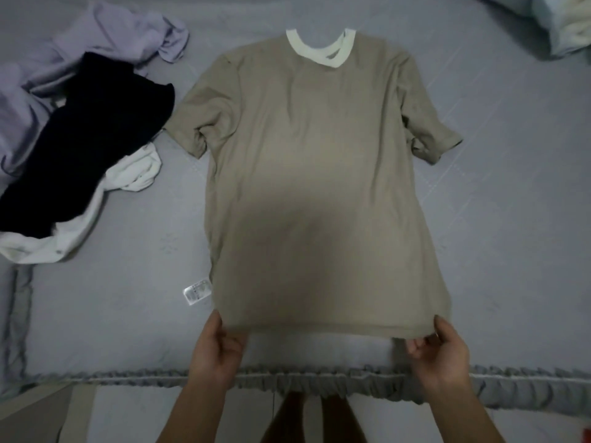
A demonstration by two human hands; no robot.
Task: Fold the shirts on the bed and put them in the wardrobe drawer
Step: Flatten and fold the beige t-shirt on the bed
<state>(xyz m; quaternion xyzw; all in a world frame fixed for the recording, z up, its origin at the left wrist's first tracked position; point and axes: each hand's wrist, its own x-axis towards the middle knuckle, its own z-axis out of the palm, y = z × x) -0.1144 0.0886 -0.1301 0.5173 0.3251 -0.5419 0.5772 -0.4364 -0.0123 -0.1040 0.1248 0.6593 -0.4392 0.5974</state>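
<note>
Two hands, left hand (215, 346) and right hand (443, 348), pinch the tan shirt (316, 187) hem (fingers partly hidden underneath).

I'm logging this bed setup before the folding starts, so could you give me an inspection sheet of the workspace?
Surface: grey bedsheet, ruffled trim along the near edge.
Job's things: beige shirt laid flat, white collar at the far end; care label sticks out at its left side.
Clutter: heap at left of lilac garment, black garment and white garment.
Grips: left hand and right hand each pinch a hem corner.
Cables: nothing seen.
Surroundings: pale bedding at the far right corner; floor below the bed edge.
</note>
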